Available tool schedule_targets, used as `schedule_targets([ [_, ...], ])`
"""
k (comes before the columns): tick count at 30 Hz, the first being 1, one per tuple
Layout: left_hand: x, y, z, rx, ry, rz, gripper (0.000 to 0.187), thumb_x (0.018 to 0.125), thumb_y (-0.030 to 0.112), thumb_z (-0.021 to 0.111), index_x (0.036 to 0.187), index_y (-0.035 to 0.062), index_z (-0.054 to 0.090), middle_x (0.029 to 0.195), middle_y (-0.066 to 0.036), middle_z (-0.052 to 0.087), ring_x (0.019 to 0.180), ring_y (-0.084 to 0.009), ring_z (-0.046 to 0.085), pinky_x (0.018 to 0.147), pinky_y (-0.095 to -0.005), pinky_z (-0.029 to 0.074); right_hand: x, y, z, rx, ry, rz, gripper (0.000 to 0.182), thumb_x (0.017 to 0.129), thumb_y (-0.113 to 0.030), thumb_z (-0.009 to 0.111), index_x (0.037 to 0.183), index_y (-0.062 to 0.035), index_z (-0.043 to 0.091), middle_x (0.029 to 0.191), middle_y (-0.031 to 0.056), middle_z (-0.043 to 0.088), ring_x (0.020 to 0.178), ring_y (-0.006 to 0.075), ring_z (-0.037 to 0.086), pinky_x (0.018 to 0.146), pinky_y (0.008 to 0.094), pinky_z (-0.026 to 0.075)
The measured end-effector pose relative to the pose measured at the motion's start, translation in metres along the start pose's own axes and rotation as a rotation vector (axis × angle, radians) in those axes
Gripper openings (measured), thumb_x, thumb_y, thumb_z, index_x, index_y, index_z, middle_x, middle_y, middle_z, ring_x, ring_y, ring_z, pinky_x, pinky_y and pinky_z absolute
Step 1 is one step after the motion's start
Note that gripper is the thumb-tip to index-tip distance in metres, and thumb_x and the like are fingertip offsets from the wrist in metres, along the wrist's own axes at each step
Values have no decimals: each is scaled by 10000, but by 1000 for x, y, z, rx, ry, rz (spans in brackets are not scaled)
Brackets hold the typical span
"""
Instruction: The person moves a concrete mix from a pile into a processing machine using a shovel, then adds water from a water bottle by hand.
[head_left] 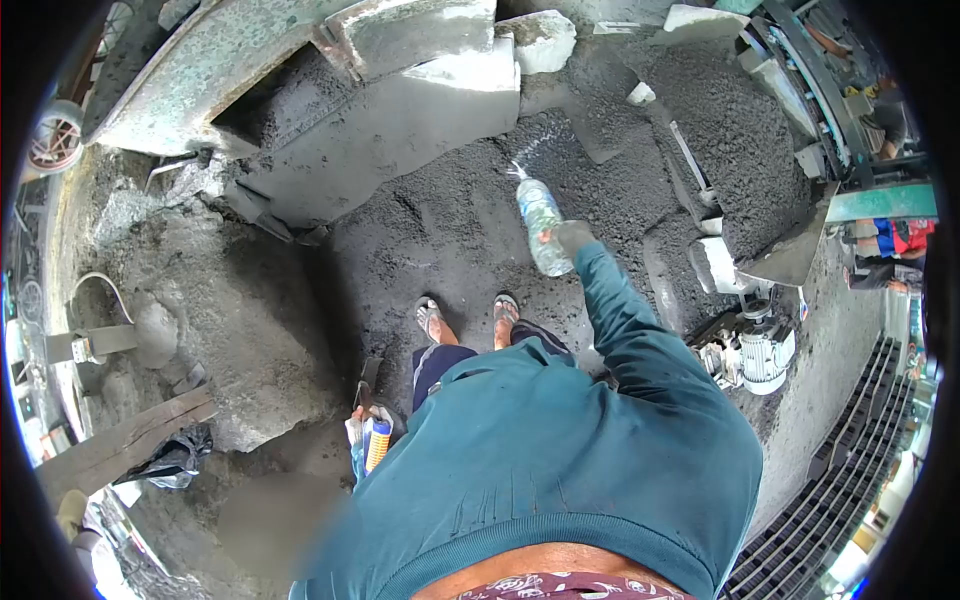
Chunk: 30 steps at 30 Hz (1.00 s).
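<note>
My right hand (572, 238) stretches forward, its fingers wrapped round a clear plastic bottle (540, 225) with a pale label. The bottle tilts away from me, and water sprays from its mouth onto the dark, damp grainy material (590, 160) spread on the floor. Low at my left side, my left hand (368, 412) is closed and partly hidden by my sleeve. Beside it show a dark, flat piece (370, 372) and a blue, white and orange-yellow object (378, 445); I cannot make out which of these it grips.
My sandalled feet (465, 315) stand on the grey floor. A motor (765, 355) sits at right, near a metal grating (830, 470). A rough concrete block (250, 340) and a wooden beam (130, 440) lie at left. People (890, 240) are at the far right.
</note>
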<state>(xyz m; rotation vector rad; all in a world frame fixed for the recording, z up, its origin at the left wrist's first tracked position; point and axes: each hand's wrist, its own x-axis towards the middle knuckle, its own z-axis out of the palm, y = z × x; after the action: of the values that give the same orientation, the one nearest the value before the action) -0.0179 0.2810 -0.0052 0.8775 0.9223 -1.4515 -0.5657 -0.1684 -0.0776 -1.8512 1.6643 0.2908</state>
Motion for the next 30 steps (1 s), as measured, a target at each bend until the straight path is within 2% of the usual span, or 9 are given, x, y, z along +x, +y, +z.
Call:
schedule_targets([
  [6, 3, 15, -18, 65, -81, -17, 226, 844, 205, 685, 906, 10, 589, 770, -110, 627, 692, -255, 622, 694, -384, 521, -7, -128, 13, 244, -71, 39, 448, 807, -460, 700, 1075, -104, 740, 1028, 173, 727, 914, 307, 702, 825, 414, 522],
  [9, 12, 32, -28, 153, -160, -19, 223, 852, 217, 677, 897, 15, 595, 770, -115, 637, 685, -257, 624, 681, -372, 522, 47, -111, 66, -247, -13, -463, 489, 786, -502, 684, 1098, -129, 739, 1014, 200, 718, 953, 304, 699, 840, 412, 515],
  [10, 17, 40, -34, 205, -212, -27, 222, 854, 221, 675, 894, 16, 598, 770, -117, 641, 682, -258, 624, 676, -368, 522, 34, -122, 56, 127, -109, -136, 537, 760, -534, 686, 1090, -113, 735, 991, 219, 714, 930, 281, 708, 816, 393, 520],
  [13, 36, 72, -54, 410, -295, -21, 222, 862, 233, 667, 885, 21, 604, 771, -123, 651, 675, -260, 626, 663, -356, 522, 20, -110, 50, 161, -155, 32, 604, 783, -598, 628, 1059, -70, 727, 1010, 205, 717, 904, 296, 713, 813, 397, 524],
  [17, 54, 110, -46, 725, 149, -155, 170, 852, 238, 636, 824, 70, 638, 788, -111, 682, 665, -265, 630, 667, -367, 522, -27, -66, 21, 1172, -73, 406, 554, 620, -283, 874, 1033, 48, 712, 967, 198, 723, 856, 283, 714, 738, 392, 563],
  [21, 71, 112, -18, 845, 193, -100, 181, 852, 244, 634, 824, 66, 646, 772, -107, 679, 671, -258, 630, 666, -373, 518, -46, 74, -10, 976, 342, 824, 440, 630, -137, 855, 1021, 9, 716, 912, 145, 712, 755, 291, 697, 695, 434, 576],
  [24, 79, 116, -7, 906, 202, -128, 184, 854, 247, 634, 823, 66, 647, 772, -106, 680, 669, -258, 630, 663, -373, 517, -130, 65, -104, 338, 359, 908, 509, 631, -195, 855, 1076, -2, 699, 985, 182, 711, 855, 307, 701, 767, 415, 572],
  [27, 83, 114, 5, 954, 198, -142, 187, 856, 249, 634, 822, 66, 648, 771, -105, 680, 666, -257, 629, 660, -374, 517, -138, 138, -120, 357, 479, 867, 569, 625, -280, 866, 1086, 10, 701, 1092, 212, 701, 956, 291, 703, 829, 381, 564],
  [30, 89, 109, 8, 981, 194, -153, 190, 857, 252, 634, 820, 66, 649, 770, -105, 681, 663, -257, 629, 657, -374, 517, -170, 87, -178, 245, 394, 885, 561, 617, -302, 876, 1030, 44, 720, 1086, 216, 711, 969, 282, 709, 824, 384, 566],
])
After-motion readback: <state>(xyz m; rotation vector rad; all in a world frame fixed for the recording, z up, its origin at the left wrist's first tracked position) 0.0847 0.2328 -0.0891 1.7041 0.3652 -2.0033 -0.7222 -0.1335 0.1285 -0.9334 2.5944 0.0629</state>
